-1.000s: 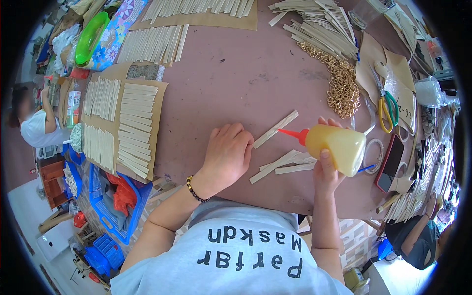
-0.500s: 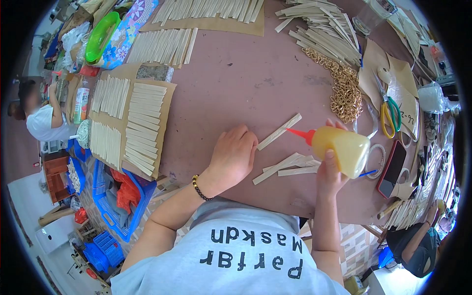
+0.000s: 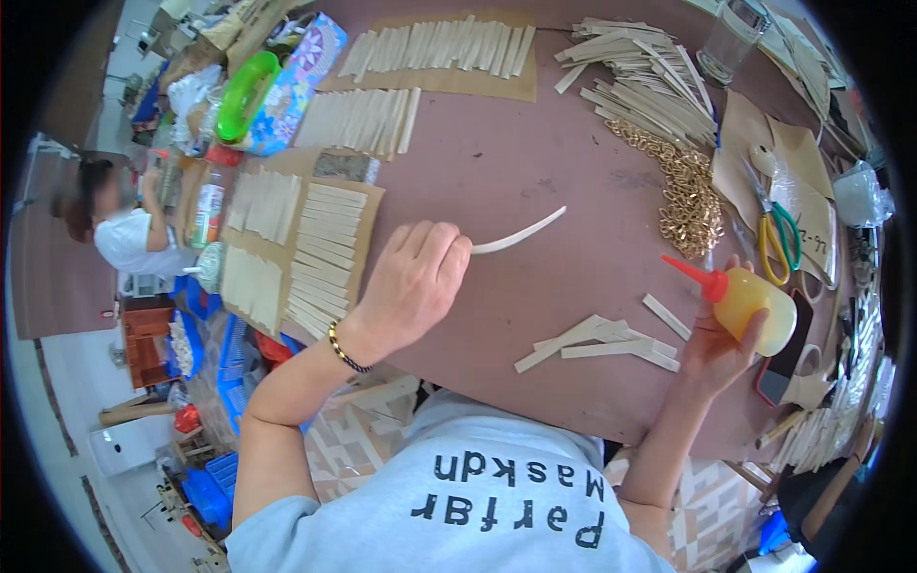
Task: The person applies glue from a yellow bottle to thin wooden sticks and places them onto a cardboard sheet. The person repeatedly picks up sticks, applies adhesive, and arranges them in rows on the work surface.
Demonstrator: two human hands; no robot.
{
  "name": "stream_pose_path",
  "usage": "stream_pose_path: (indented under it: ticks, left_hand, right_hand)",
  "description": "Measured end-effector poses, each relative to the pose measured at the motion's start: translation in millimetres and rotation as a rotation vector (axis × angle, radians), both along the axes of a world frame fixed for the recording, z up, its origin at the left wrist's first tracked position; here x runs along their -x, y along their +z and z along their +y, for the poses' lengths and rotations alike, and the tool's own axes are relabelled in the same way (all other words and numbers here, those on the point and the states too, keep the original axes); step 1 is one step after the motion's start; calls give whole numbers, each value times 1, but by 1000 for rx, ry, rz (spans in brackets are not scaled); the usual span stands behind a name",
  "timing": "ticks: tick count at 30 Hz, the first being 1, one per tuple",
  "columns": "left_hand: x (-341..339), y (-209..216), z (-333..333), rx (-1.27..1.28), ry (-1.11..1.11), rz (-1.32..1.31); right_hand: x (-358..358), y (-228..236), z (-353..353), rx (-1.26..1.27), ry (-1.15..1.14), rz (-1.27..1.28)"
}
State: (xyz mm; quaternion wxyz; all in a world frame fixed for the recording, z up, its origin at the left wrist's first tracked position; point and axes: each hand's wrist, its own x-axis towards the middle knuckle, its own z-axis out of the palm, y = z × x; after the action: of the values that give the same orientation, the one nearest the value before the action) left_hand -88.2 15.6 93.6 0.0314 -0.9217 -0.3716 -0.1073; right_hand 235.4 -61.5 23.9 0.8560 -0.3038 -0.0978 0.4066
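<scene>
My left hand [image 3: 415,277] is closed on one end of a pale, narrow strip [image 3: 525,232]. The strip juts out to the right above the table and bows upward toward its free end. In my right hand [image 3: 714,355] is a squeeze bottle [image 3: 755,307] of yellowish liquid, probably glue, lying tilted with its red pointed nozzle [image 3: 693,277] toward the upper left. Between my hands, a small fan of loose pale strips [image 3: 607,342] rests near the table's front edge. One more strip [image 3: 667,316] lies apart, beside my right hand.
Rows of strips lie on brown cardboard [image 3: 372,215] at left and far side. A strip heap [image 3: 650,100], gold chain [image 3: 690,205], scissors [image 3: 776,234], glass [image 3: 734,40] and phone [image 3: 778,374] occupy the right. A green basket [image 3: 246,95] stands far left; another person [image 3: 143,234] sits beyond.
My left hand has picked the strip up off the table and drawn it leftward. My right hand has moved right with the bottle, away from the strip. The whole view has shifted slightly.
</scene>
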Motion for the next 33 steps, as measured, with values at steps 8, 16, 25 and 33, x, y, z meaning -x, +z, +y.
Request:
stream_pose_path:
  ticks: [8, 16, 25, 33]
  left_hand:
    - [57, 68, 41, -474, -458, 68]
    - [60, 83, 23, -617, -450, -23]
    - [58, 96, 41, -548, -591, 224]
    - [53, 96, 121, -297, -797, 711]
  right_hand:
    - [-3, 1, -6, -44, -12, 134]
    - [-4, -1, -12, -50, -51, 167]
    - [-2, 5, -10, -56, -16, 188]
    - [2, 9, -10, -38, -7, 222]
